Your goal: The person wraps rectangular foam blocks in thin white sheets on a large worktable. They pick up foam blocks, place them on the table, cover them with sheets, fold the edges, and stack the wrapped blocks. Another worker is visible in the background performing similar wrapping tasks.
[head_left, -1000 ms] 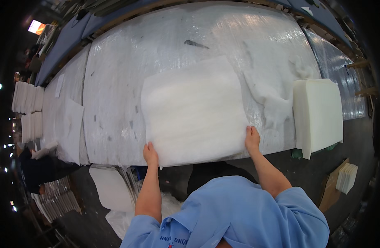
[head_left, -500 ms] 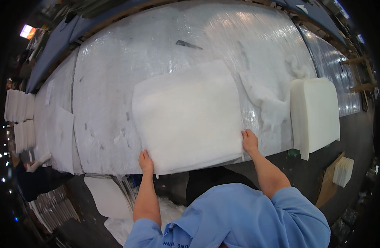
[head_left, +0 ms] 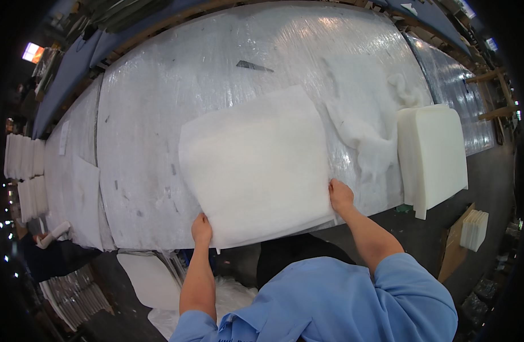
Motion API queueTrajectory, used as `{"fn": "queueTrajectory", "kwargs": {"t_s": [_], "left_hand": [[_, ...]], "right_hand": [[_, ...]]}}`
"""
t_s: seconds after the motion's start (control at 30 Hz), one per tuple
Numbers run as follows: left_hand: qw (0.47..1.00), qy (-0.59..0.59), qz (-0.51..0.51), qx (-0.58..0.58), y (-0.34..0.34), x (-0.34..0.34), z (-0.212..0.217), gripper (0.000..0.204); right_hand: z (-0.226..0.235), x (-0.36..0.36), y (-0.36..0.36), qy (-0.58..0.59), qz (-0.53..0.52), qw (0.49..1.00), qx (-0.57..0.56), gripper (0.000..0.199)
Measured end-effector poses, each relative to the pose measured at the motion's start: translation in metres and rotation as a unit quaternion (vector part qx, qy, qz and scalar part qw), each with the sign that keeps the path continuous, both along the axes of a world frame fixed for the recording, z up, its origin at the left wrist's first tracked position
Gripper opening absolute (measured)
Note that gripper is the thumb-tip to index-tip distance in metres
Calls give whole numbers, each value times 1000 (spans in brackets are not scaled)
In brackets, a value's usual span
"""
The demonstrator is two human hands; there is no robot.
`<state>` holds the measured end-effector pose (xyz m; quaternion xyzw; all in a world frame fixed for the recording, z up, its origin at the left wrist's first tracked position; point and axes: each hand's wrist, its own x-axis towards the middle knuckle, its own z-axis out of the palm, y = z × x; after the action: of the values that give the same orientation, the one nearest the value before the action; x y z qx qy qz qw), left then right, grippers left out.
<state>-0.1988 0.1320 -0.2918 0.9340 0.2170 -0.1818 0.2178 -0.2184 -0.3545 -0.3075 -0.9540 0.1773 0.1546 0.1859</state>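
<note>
A white padding sheet (head_left: pixel 259 165), squarish with a rounded far left corner, lies on the plastic-covered table right in front of me. Its near edge shows more than one layer. At the near left corner my left hand (head_left: pixel 202 229) is closed on the edge of the sheet. My right hand (head_left: pixel 341 195) pinches the right edge, a little farther from my body. Fingers beneath the sheet are hidden on both hands.
Shiny plastic film covers the table (head_left: pixel 142 148). Crumpled white wadding (head_left: pixel 364 125) lies right of the sheet, beside a stack of thick white pads (head_left: pixel 433 157) overhanging the edge. White panels (head_left: pixel 148 279) stand below the table at left. Another person's arm (head_left: pixel 54 235) reaches in at far left.
The whole view has shifted slightly. Both hands keep their hold on the sheet's edges, and the sheet lies almost the same on the table.
</note>
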Motion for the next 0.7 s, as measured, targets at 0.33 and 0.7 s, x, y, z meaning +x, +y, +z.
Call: {"fn": "queueTrajectory", "kwargs": {"t_s": [0.33, 0.7], "left_hand": [[995, 29, -14, 99, -6, 10, 16, 20], [943, 39, 251, -216, -9, -17, 8, 46]], "right_hand": [[17, 5, 11, 32, -106, 992, 64, 19], [18, -21, 19, 40, -252, 943, 213, 47]]}}
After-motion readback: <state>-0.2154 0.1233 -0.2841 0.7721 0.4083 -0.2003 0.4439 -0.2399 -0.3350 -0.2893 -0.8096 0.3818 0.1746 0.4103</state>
